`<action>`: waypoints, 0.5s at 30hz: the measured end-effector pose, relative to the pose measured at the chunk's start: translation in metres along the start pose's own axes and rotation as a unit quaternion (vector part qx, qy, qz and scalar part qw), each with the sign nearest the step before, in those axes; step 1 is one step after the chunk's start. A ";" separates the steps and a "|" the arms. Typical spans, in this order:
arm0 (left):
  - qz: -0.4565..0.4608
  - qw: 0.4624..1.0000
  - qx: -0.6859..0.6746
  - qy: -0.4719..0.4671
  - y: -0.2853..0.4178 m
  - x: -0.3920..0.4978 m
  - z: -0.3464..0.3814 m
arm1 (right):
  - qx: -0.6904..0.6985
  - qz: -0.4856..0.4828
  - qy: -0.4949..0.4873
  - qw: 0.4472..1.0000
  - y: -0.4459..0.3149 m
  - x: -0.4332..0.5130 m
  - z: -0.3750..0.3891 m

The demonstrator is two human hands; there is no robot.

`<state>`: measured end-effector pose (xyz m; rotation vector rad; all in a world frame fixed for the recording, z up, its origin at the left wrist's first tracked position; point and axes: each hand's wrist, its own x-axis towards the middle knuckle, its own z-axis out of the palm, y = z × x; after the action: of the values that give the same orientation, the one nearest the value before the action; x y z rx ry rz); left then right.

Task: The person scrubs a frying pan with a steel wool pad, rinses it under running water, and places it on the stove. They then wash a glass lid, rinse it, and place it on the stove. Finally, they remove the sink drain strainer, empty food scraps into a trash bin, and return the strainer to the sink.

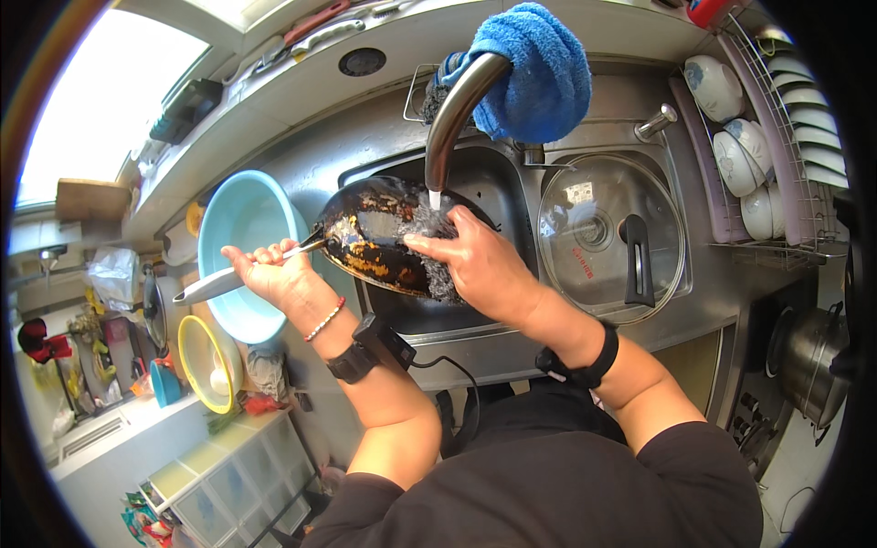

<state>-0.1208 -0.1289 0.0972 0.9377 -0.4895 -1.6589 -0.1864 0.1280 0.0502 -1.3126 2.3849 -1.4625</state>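
My left hand (277,274) is closed around the grey handle of a wok (370,236), whose scorched, blackened underside faces up over the left sink basin (514,168). Water runs from the curved steel faucet (455,123) onto the pan and splashes across it. At the right of the stream, my right hand (473,264) reaches over the wet underside with thumb and fingers apart; whether the fingertips touch the metal I cannot tell. A blue towel (538,75) hangs draped over the faucet.
A light blue plastic basin (294,212) stands left of the sink. A glass lid (562,226) with a black handle covers the right basin. The dish rack (743,89) at the right holds bowls (712,89) and plates. A steel pot (815,363) stands on the stove at lower right.
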 end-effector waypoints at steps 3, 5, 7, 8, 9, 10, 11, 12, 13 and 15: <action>-0.014 1.000 -0.002 -0.007 -0.001 0.001 0.004 | -0.052 0.064 0.077 0.994 0.025 -0.020 0.003; -0.011 1.000 0.000 0.002 0.001 0.002 0.004 | -0.122 0.066 0.124 0.983 0.064 -0.033 0.009; -0.005 1.000 0.011 -0.023 0.007 0.003 0.004 | -0.132 0.148 0.099 0.975 0.104 -0.052 0.018; -0.004 0.999 0.016 -0.035 0.011 0.002 0.004 | -0.095 0.223 0.057 0.969 0.119 -0.062 0.027; -0.023 0.998 -0.004 -0.054 0.017 0.001 0.004 | -0.106 0.260 -0.007 0.960 0.135 -0.067 0.039; -0.024 0.995 -0.015 -0.097 0.023 -0.001 0.004 | -0.122 0.316 -0.086 0.937 0.149 -0.066 0.050; -0.023 0.996 -0.024 -0.088 0.031 -0.003 0.005 | -0.077 0.308 -0.110 0.942 0.164 -0.057 0.061; -0.015 0.991 -0.034 -0.127 0.037 -0.008 0.003 | -0.038 0.323 -0.146 0.934 0.179 -0.044 0.071; -0.002 0.984 -0.040 -0.175 0.045 -0.014 -0.001 | -0.006 0.348 -0.191 0.918 0.188 -0.028 0.082; 0.029 0.965 -0.056 -0.253 0.059 -0.023 -0.005 | 0.065 0.445 -0.233 0.862 0.199 0.013 0.102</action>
<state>-0.0790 -0.1243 0.1450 0.4037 -0.7471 -1.8501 -0.2751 0.0845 -0.1507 -0.3273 2.0312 -0.8632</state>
